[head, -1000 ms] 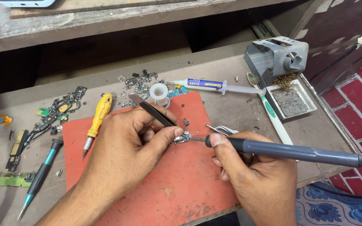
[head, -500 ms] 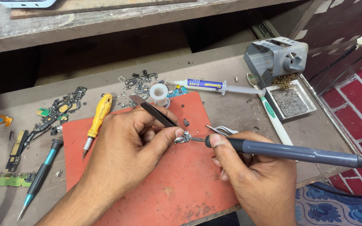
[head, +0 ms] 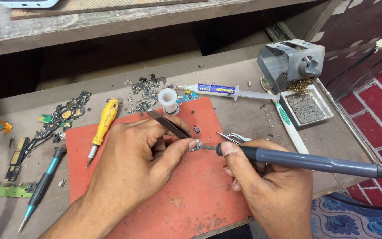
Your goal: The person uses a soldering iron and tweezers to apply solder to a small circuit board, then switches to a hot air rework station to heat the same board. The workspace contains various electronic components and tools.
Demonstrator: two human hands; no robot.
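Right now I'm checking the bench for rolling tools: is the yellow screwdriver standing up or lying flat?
Lying flat. The yellow screwdriver rests lengthwise across the edge of the red mat, tip toward the person, untouched by either hand.

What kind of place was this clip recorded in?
Most likely a small electronics repair bench. The right hand holds a soldering iron to a tiny part gripped in tweezers by the left hand. A soldering stand and loose circuit board scraps lie around the red mat.
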